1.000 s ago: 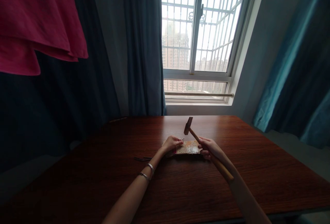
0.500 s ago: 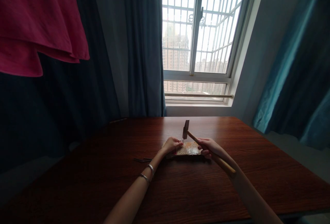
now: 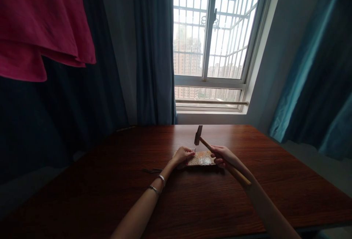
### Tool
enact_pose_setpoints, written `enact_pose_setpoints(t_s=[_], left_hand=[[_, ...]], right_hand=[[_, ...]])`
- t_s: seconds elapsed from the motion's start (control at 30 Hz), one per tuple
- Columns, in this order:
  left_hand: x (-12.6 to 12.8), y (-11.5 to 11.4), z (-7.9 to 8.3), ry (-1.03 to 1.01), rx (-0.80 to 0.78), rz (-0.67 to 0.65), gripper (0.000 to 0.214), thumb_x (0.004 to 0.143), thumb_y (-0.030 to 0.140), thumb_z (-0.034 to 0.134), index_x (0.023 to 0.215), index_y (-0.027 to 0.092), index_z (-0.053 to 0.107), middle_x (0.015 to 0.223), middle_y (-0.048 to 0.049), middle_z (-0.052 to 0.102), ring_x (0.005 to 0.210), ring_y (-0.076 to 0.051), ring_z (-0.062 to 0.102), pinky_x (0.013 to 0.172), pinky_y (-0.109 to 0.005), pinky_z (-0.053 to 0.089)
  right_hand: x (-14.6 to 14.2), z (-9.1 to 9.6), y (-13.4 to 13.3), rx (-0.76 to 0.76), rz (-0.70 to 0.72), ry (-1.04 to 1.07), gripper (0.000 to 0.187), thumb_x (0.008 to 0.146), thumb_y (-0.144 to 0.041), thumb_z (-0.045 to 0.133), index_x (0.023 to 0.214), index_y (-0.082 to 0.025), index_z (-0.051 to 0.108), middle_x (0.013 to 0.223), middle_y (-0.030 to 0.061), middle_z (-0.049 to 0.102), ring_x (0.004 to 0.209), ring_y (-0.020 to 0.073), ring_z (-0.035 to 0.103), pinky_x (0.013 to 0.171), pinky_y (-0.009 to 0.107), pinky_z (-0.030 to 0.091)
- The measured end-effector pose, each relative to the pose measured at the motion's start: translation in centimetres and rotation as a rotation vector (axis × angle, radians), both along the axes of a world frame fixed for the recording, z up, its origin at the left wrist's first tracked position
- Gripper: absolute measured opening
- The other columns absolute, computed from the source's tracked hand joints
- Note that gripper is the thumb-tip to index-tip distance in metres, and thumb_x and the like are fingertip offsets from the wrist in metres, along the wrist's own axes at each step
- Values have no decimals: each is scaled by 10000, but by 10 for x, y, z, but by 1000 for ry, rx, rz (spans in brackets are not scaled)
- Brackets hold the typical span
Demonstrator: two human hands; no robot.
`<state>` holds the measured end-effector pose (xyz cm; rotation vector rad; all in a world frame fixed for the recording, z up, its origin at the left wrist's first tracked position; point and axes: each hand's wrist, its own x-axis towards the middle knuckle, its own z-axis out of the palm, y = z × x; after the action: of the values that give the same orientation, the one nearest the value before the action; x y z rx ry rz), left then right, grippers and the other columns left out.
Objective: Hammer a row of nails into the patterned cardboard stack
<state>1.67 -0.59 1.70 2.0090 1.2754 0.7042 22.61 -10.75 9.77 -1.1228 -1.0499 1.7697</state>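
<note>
My right hand [image 3: 222, 156] grips a hammer [image 3: 233, 171] by its wooden handle, well up toward the head. The dark metal head is raised a little above a nail [image 3: 195, 150]. With fingers pinched together, my left hand [image 3: 183, 154] steadies that nail upright on a flat, light board [image 3: 202, 159] dotted with dark spots or holes. Several other thin nails stand in a row just behind my left fingertips. The left part of the board is hidden by my left hand.
Several dark nails or rods [image 3: 152, 170] lie on the brown wooden table [image 3: 176, 202], left of the board. A barred window [image 3: 209, 41] and blue curtains [image 3: 154, 55] rise behind it. A pink cloth [image 3: 41, 26] hangs at the upper left.
The hammer head has lifted slightly off the nail top, leaving a small gap. My left hand and the board stay in place.
</note>
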Motion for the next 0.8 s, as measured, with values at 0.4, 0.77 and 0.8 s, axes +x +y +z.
enact_pose_setpoints(t_s=[0.4,0.77,0.8], left_hand=[[-1,-15,21,-8,-59,7,440,609,540,607,688,120,712,549,-6,581,587,-140,480,505,-212,272],[1,3,-3,-3,38,-47,341,622,371,621,845,129,712,681,-27,655,644,-154,551,526,-205,336],[2,6,-6,-21,53,-60,332,628,358,616,842,122,710,685,-30,655,641,-150,551,529,-204,343]], right_hand=[[-4,-3,7,12,7,9,186,796,-332,528,883,-213,415,611,-57,458,317,7,315,275,120,195],[1,-4,-1,21,-39,34,327,784,-292,535,1086,-213,437,616,-51,461,321,14,335,283,131,225],[1,-5,-1,23,-43,31,330,783,-292,537,1088,-213,437,616,-51,460,322,15,337,282,132,226]])
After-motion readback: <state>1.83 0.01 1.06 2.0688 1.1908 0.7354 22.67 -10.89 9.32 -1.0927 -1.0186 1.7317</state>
